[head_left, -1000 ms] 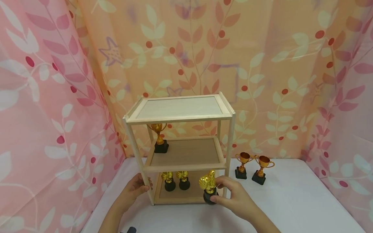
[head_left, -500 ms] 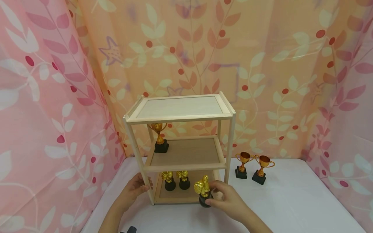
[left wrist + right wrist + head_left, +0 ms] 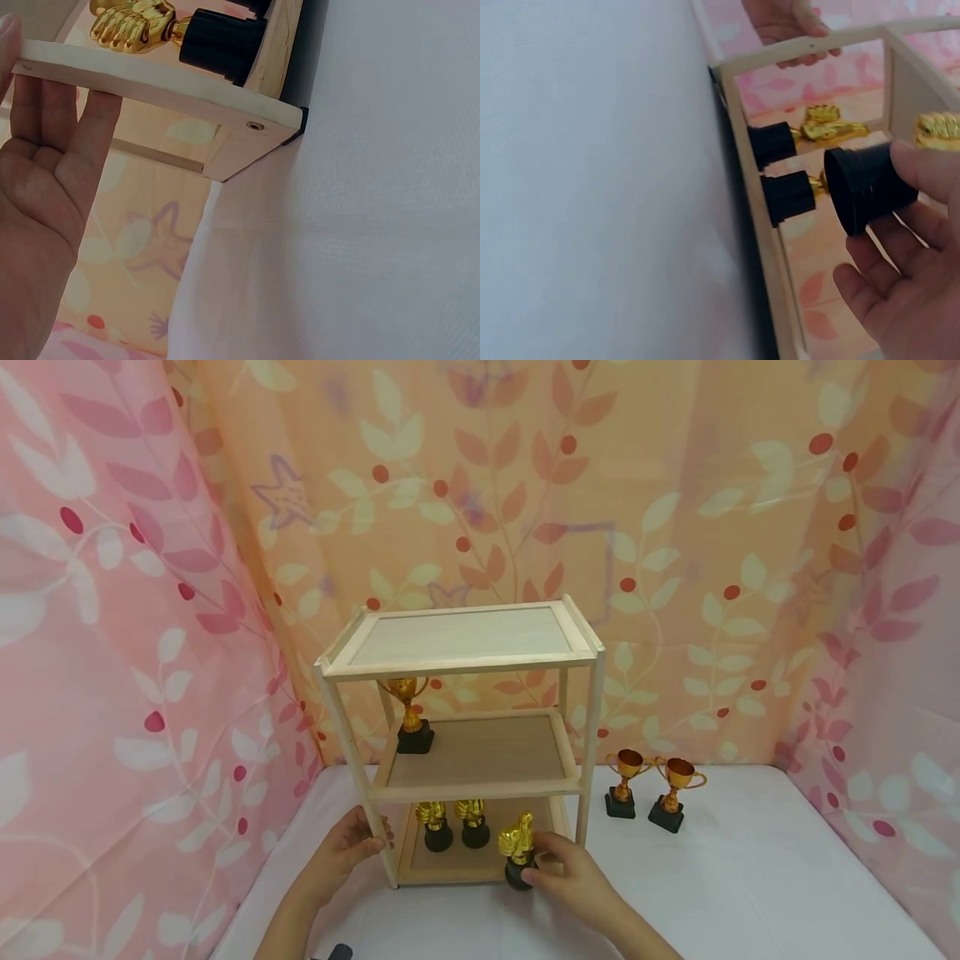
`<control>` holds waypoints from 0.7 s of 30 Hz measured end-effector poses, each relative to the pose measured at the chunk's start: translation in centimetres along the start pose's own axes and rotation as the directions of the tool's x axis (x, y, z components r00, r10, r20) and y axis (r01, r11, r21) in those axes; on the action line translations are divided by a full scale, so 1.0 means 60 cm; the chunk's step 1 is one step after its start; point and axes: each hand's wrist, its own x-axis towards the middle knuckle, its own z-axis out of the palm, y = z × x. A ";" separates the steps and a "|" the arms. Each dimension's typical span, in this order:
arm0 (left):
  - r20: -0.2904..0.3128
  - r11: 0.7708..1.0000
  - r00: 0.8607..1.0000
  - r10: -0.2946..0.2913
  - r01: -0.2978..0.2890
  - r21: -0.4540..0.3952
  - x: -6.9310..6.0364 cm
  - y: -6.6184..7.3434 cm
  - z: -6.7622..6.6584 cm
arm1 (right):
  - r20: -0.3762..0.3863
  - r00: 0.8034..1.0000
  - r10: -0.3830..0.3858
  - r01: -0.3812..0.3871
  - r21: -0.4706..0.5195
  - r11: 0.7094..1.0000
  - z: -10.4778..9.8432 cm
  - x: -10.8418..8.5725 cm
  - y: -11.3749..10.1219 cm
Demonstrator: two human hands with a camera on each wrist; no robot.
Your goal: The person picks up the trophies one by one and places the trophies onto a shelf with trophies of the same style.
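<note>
My right hand (image 3: 573,877) pinches the black base of a gold thumbs-up trophy (image 3: 517,845) at the front of the bottom shelf's right part. In the right wrist view that hand (image 3: 907,277) has its thumb and fingers round the black base (image 3: 870,184), which is held clear of the shelf. My left hand (image 3: 341,852) grips the front left post (image 3: 375,822) of the wooden rack; in the left wrist view its fingers (image 3: 94,124) are behind the post (image 3: 150,79). Two more thumbs-up trophies (image 3: 437,828) (image 3: 473,825) stand upright on the bottom shelf, at its left.
A gold cup trophy (image 3: 412,718) stands on the middle shelf's left side. Two cup trophies (image 3: 622,785) (image 3: 672,797) stand on the white table (image 3: 750,877), right of the rack. A dark object (image 3: 340,952) lies at the bottom edge. Patterned curtains (image 3: 675,568) surround the table.
My right hand has moved left with the trophy, from near the right post towards the two standing thumbs-up trophies. The left hand has stayed on the post.
</note>
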 end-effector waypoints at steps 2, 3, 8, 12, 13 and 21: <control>-0.001 1.000 1.000 0.002 -0.002 0.000 -0.001 -0.002 0.000 | -0.035 0.999 0.000 0.000 -0.007 1.000 0.006 0.004 0.004; 0.005 1.000 1.000 0.013 -0.013 0.003 -0.001 -0.003 -0.001 | -0.054 0.999 0.003 -0.004 -0.016 1.000 0.010 0.007 0.006; 0.018 0.999 0.999 0.045 -0.046 0.019 0.001 -0.003 -0.003 | -0.144 0.989 0.037 -0.038 0.000 0.999 0.026 0.023 0.011; 0.006 0.999 1.000 0.024 -0.024 0.026 0.001 0.000 -0.001 | -0.168 0.983 0.071 -0.066 0.035 0.997 0.036 0.036 0.012; 0.002 0.999 1.000 0.017 -0.017 0.028 0.001 0.000 0.000 | -0.169 0.983 0.077 -0.071 0.038 0.997 0.038 0.040 0.014; 0.012 0.999 0.999 0.049 -0.050 0.021 0.000 -0.004 -0.002 | -0.215 0.973 0.084 -0.072 0.067 0.995 0.056 0.061 0.031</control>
